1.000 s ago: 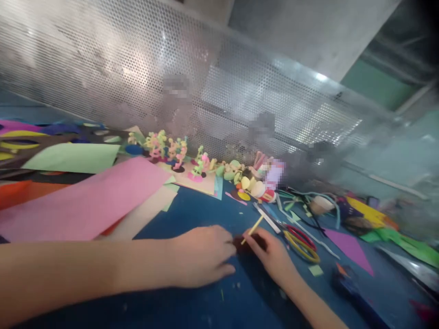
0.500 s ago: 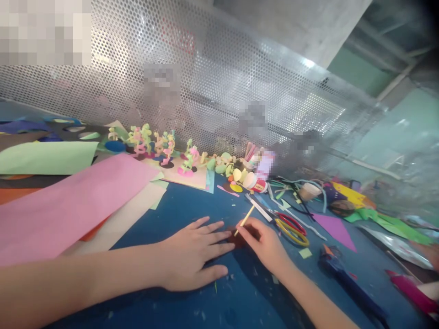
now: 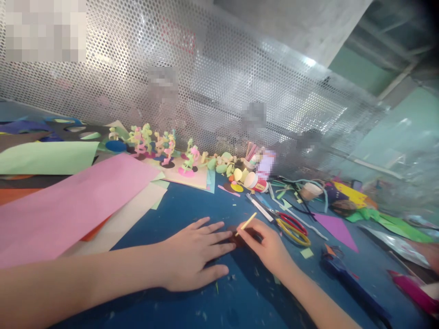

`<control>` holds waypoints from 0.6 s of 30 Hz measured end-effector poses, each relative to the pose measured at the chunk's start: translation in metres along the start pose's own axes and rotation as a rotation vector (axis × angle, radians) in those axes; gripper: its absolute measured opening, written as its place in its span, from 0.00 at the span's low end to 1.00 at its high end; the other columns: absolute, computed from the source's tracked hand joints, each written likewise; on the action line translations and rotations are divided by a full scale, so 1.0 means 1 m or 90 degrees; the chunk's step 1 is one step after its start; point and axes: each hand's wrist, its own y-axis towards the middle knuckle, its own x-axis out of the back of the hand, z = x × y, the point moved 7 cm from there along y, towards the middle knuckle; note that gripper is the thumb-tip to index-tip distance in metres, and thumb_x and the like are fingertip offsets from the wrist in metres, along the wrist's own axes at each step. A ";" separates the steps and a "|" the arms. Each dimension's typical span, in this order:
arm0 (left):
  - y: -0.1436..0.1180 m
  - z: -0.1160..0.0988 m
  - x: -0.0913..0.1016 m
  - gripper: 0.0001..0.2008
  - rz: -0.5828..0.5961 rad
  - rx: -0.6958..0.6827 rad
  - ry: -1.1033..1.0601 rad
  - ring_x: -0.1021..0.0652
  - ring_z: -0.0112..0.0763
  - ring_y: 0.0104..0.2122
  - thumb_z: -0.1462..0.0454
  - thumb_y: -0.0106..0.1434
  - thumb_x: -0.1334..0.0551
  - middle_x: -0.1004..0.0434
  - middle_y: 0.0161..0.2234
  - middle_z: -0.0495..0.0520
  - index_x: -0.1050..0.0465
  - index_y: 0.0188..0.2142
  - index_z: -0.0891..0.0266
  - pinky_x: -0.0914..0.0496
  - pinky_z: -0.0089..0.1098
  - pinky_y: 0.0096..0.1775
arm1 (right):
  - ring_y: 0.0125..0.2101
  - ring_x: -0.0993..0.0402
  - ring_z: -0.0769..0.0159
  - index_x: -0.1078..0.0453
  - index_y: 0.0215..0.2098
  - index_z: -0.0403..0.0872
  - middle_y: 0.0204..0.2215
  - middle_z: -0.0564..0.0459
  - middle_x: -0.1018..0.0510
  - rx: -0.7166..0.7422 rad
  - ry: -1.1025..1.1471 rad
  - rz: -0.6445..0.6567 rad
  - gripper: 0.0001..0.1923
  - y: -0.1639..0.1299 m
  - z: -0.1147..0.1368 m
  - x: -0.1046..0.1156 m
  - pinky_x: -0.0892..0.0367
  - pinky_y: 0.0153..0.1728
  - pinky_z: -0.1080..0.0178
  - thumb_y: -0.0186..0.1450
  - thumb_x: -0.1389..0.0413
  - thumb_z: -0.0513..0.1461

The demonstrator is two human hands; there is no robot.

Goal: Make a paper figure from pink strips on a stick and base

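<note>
My left hand lies palm down on the blue tabletop, fingers spread. Its fingertips reach a small dark brown piece, mostly covered, whose kind I cannot make out. Just to the right, my right hand pinches a thin pale yellow stick between thumb and fingers. The stick slants up to the right, its lower end close to the brown piece. Beyond the right hand lie scissors with yellow handles, another red-handled pair and a white strip-like tool.
Sheets of pink paper and green paper cover the left side. Small paper figures stand at the back before a perforated metal screen. A red-and-white tub lies there. A blue glue gun rests at right.
The yellow stick leans lower to the right, its top end having dropped slightly. My left hand stays flat in the same place.
</note>
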 end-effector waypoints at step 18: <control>0.000 -0.002 0.003 0.25 0.008 0.004 -0.014 0.53 0.40 0.60 0.51 0.65 0.60 0.52 0.61 0.49 0.53 0.59 0.51 0.59 0.47 0.58 | 0.29 0.28 0.67 0.33 0.37 0.48 0.32 0.53 0.25 -0.044 0.014 0.005 0.09 -0.001 -0.007 -0.004 0.32 0.32 0.65 0.61 0.50 0.43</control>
